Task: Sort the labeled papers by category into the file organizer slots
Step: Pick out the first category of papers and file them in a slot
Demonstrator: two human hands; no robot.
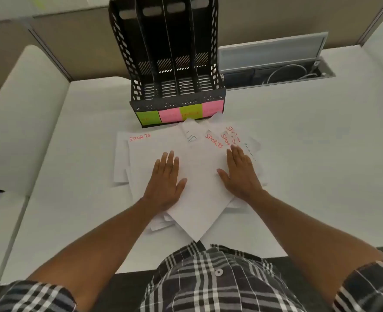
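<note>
Head view, sorting not yet begun. On the white desk a loose pile of papers lies just near of the file organizer, so that each sheet has only a short way to travel. At the left of the pile, one sheet marked SPORTS in red lies squarely, its label at the far edge. The person's left hand rests flat on it, fingers spread wide and gripping nothing, probably to keep the stack from sliding. At the centre, the organizer stands upright with four slots, all apparently empty; green and pink sticky notes along its near lip carry the category names, too blurred to read. The right hand is likewise open and flat, pressing fanned sheets whose red SPORTS labels overlap just far of its fingertips; fanning exposes the labels. At the far right an open cable tray is set into the desk
</note>
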